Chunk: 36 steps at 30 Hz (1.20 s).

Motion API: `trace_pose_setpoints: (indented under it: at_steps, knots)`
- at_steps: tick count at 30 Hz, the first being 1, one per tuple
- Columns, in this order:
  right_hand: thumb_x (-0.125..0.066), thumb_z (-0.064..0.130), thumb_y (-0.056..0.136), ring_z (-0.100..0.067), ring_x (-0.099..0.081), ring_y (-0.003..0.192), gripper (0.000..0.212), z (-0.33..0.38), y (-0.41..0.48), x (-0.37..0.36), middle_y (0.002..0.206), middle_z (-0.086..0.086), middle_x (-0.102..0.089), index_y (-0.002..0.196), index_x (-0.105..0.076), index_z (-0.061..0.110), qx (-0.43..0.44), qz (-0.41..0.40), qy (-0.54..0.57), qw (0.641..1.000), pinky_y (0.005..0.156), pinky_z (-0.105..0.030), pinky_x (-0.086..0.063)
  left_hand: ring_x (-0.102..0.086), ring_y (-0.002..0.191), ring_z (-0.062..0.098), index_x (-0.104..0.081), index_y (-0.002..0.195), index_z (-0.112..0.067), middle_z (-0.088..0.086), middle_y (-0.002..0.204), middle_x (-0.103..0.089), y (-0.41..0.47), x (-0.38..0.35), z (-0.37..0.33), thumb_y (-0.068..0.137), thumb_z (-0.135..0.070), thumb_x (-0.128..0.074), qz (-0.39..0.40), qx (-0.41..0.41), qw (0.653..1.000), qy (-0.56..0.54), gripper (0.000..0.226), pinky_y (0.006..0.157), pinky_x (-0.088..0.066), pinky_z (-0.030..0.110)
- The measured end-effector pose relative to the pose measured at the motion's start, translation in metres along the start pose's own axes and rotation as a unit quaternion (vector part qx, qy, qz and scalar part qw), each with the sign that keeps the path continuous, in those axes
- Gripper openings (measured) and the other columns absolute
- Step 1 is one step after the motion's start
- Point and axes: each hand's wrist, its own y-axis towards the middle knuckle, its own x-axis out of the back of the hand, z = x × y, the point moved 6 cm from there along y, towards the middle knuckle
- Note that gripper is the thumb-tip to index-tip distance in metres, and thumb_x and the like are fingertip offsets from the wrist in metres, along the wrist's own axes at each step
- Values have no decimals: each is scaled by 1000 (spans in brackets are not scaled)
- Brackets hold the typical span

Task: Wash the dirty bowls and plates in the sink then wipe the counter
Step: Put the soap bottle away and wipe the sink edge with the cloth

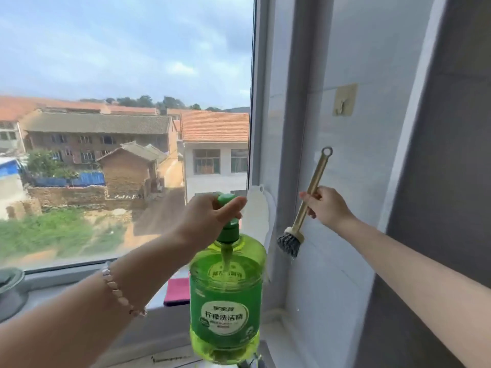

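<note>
1. Place: we record a home kitchen, at its window (132, 62) corner.
2. Washing-up goods: green detergent bottle (225, 301), dish brush (317, 173), pink cloth (176, 292) on the sill (66, 274).
3. Fittings: adhesive hook (345, 100) on pale tiled wall (350, 208).
4. Outlook: we note tiled-roof houses (212, 126) below, through the glass.

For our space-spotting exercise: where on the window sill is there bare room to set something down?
The sill is bare between the dark object at left and the pink cloth. Crowded rightwards: bottle, white board.
</note>
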Motion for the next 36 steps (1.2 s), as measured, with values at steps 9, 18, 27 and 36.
trace_pose_setpoints:
  at_steps: [9, 18, 27, 36]
  knots:
    - [-35, 33, 101, -12, -47, 45, 41, 14, 70, 30, 70, -5, -61, 70, -53, 12, -63, -50, 93, 992, 38, -18, -34, -62, 92, 34, -65, 85, -3, 21, 93, -67, 70, -3, -3, 86, -36, -61, -46, 3, 999, -13, 33, 81, -48, 37]
    - [-32, 37, 101, -3, -43, 29, 48, 18, 103, 53, 63, -6, -59, 64, -51, 12, -51, -125, 51, 989, 31, -13, -30, -46, 59, 9, -66, 93, 1, 13, 79, -63, 92, -8, 14, 89, -36, -56, -52, 10, 998, 36, 39, 45, -35, 9]
    - [-32, 37, 100, -17, -48, 46, 50, 7, 104, 46, 64, -9, -61, 63, -52, 10, -75, -127, 19, 989, 46, -25, -38, -56, 74, 19, -65, 92, 0, 18, 92, -66, 99, -10, 32, 88, -34, -59, -38, 29, 999, -23, 34, 58, -40, 19]
    - [-48, 2, 85, -35, -53, 106, 49, 2, 28, 2, 135, -20, -38, 133, -42, 1, -38, -154, -142, 977, 87, -33, -42, -53, 69, 15, -64, 90, -3, 12, 83, -62, 69, 19, 50, 87, -31, -61, -95, 10, 994, -47, 28, 60, -44, 15]
